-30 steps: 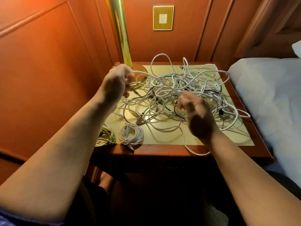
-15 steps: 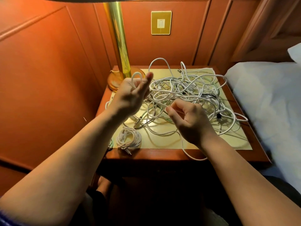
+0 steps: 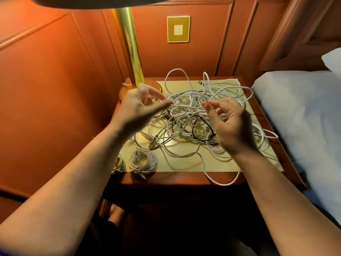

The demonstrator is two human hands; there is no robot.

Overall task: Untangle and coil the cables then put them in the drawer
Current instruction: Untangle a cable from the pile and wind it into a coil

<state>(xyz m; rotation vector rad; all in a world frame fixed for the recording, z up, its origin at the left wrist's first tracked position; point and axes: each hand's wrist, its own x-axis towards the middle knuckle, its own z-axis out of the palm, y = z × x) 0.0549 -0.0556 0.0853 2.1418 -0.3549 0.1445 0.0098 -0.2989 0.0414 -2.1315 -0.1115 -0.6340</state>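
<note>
White cord ran between two raised hands over a bedside table.
The left hand [image 3: 140, 106] and right hand [image 3: 228, 122] each pinched a strand of the tangled heap of white, green and black cables [image 3: 195, 115] on the wooden nightstand [image 3: 184, 177]; a coiled white cable [image 3: 143, 161] lay near its front edge. No writing was legible.

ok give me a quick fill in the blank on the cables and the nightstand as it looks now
1. The coiled white cable lies near the front ____ corner of the nightstand.
2. One white loop hangs over the nightstand's ____ edge.
3. The brass lamp stands at the back ____ corner.
4. Both hands, left hand and right hand, are above the ____ of cables.

Missing words: left; front; left; tangle
</note>
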